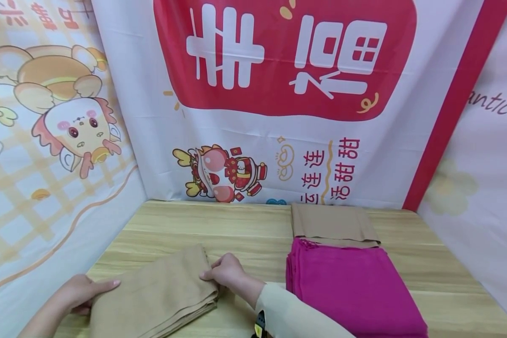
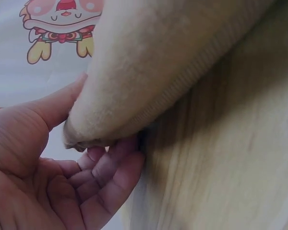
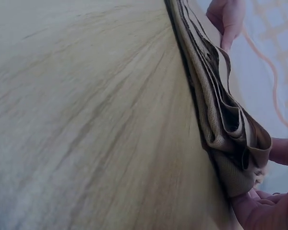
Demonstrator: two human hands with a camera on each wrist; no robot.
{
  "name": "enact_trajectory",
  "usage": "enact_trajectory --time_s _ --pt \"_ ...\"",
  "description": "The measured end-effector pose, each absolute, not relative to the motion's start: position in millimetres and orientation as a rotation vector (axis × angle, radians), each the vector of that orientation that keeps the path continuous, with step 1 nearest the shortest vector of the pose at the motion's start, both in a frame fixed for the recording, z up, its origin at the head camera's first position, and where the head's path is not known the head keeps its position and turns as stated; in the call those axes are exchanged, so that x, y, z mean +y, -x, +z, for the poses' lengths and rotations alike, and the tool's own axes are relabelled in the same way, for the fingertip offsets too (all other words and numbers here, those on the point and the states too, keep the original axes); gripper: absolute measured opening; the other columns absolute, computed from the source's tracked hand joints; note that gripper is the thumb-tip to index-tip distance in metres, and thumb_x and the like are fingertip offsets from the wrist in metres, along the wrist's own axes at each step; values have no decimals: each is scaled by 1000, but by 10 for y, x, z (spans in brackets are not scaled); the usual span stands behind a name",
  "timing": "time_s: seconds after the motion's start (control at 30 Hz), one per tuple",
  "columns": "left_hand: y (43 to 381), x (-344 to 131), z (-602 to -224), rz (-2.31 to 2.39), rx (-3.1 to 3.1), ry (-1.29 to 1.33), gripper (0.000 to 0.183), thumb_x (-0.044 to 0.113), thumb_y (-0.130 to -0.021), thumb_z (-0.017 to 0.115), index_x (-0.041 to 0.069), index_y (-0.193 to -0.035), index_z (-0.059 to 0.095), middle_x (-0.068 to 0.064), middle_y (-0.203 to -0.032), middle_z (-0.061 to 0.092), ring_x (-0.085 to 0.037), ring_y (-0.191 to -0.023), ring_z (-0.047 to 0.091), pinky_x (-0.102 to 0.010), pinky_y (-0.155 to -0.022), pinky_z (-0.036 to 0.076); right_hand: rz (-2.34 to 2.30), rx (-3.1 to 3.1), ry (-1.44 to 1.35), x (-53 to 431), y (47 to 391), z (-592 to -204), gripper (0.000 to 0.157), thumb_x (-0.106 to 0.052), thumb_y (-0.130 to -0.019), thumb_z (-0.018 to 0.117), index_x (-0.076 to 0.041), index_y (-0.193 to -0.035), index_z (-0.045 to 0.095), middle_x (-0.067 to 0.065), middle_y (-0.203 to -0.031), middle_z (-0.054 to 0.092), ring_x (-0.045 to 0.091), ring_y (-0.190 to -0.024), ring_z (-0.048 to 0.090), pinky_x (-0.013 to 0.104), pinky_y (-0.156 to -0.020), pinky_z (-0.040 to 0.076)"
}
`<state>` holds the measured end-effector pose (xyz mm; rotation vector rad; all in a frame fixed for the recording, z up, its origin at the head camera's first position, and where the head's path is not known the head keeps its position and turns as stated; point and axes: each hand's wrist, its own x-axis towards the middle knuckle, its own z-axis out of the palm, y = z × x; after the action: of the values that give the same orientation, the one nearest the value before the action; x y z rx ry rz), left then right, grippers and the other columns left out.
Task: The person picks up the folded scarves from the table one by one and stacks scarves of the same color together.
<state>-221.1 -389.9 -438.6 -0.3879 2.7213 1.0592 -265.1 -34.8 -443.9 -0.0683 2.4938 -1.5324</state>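
Note:
A folded tan cloth (image 1: 156, 291) lies on the table at the front left, its stacked layers showing along the right and near edges. My left hand (image 1: 78, 293) grips its left edge, thumb on top and fingers beneath. In the left wrist view, the fingers (image 2: 117, 184) curl under the folded edge of the cloth (image 2: 139, 72). With thumb and fingers, my right hand (image 1: 228, 274) pinches the far right edge. The right wrist view shows several loose layers of the cloth (image 3: 216, 110) bunched at its end, with the right hand (image 3: 273, 206) around that corner.
A folded magenta cloth (image 1: 350, 286) lies on the right side of the wooden table (image 1: 236, 218). Behind it is another folded tan cloth (image 1: 331, 223), partly covered by the magenta one. Printed fabric hangings (image 1: 135, 117) close off the table's back and sides.

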Motion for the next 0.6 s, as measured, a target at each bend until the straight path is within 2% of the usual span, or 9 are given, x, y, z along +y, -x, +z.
enact_trajectory --time_s 0.13,0.3,0.43,0.6 --pt "2197 -3890 -4384 1082 2676 380 53 49 -82 71 16 -52 44 6 -43 43 -7 -39 45 -18 -40 36 -1560 2437 17 -365 2645 -4433 24 -18 -74 85 -5 -65 67 2 -58 62 10 -51 55 22 -48 42" --pt "2144 -3878 -4382 1126 2624 341 51 48 -85 69 14 -53 49 6 -42 44 -6 -38 44 -18 -39 34 -1575 2365 -1 -406 2637 -4433 27 -21 -75 85 -5 -64 66 4 -57 63 11 -49 58 21 -46 44" --pt "2113 -3891 -4392 1165 2578 329 49 47 -87 67 14 -55 51 7 -44 45 -6 -39 44 -18 -40 37 -1565 2357 19 -422 2630 -4438 32 -21 -76 85 -8 -58 61 2 -53 60 10 -46 54 20 -44 41" --pt "2096 -3924 -4392 1241 2472 313 43 44 -89 67 8 -67 59 4 -49 53 -6 -44 50 -20 -44 44 -1550 2334 40 -417 2632 -4419 42 -22 -77 84 -12 -51 52 -2 -45 53 8 -42 46 19 -40 34"
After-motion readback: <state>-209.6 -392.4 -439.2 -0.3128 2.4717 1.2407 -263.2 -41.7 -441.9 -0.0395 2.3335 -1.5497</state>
